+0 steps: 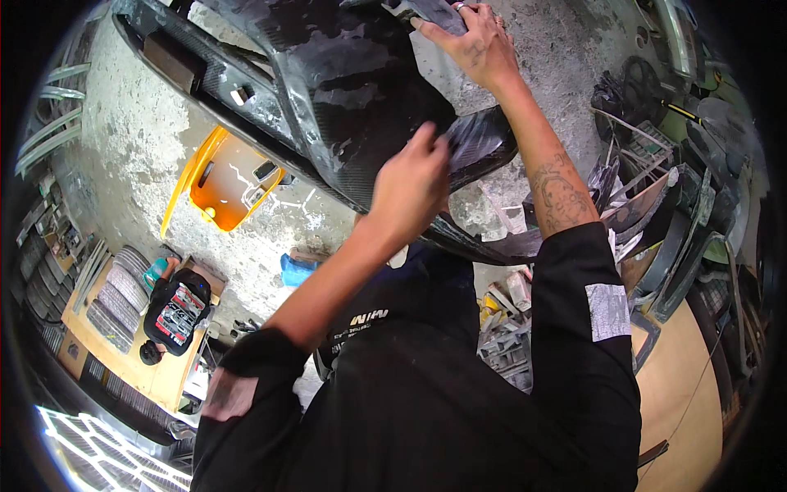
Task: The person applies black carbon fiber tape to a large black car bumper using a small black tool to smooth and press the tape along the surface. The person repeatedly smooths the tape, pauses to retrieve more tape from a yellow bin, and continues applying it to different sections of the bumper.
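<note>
A large black car body panel with a woven carbon-fibre look fills the upper middle. Dull grey patches mark its glossy surface. Over its right-hand part is my left hand, fingers curled in and slightly blurred; whatever they may hold is hidden. Farther off, my right hand is closed around a greyish edge at the panel's top right, thumb toward the left and fingertips partly out of sight. Below that hand, a curved end of the panel sticks out to the right.
An orange-yellow body part lies on the worn concrete floor. At lower left, another person in black is by a wooden table with several rolled-up items. Dark panels and scrap crowd the right side.
</note>
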### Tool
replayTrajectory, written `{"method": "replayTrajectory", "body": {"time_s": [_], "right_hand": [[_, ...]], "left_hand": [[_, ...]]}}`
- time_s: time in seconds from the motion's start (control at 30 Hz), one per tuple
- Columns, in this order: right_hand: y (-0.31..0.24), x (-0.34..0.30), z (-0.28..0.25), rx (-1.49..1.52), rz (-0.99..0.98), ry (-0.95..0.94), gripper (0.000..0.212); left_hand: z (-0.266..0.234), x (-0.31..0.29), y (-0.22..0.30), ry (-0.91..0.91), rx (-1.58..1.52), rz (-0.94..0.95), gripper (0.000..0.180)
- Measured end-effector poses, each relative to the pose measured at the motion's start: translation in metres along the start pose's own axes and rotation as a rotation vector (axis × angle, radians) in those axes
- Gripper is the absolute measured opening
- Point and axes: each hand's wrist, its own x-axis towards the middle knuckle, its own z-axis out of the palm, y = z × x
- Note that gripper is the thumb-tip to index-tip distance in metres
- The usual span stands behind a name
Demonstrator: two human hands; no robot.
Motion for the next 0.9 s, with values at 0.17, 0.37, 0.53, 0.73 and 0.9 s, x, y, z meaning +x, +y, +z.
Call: {"method": "replayTrajectory", "body": {"time_s": [0.17,0.37,0.53,0.73,0.9], "right_hand": [[0.004,0.000,0.008,-0.021,0.002,-0.033,0.098],[0.015,0.003,0.020,-0.071,-0.029,0.048,0.097],[0.060,0.003,0.039,-0.521,-0.508,0.103,0.046],[0.072,0.018,0.041,-0.567,-0.625,0.115,0.054],[0.072,0.014,0.039,-0.553,-0.637,0.135,0.055]], "left_hand": [[0.021,0.018,-0.013,0.033,-0.024,0.047,0.007],[0.006,0.016,-0.002,0.030,-0.008,0.022,0.004],[0.004,-0.015,-0.010,0.026,-0.020,0.009,0.008],[0.006,0.002,-0.013,-0.001,0.007,0.097,0.021],[-0.025,-0.054,-0.013,-0.003,-0.062,0.000,0.023]]}}
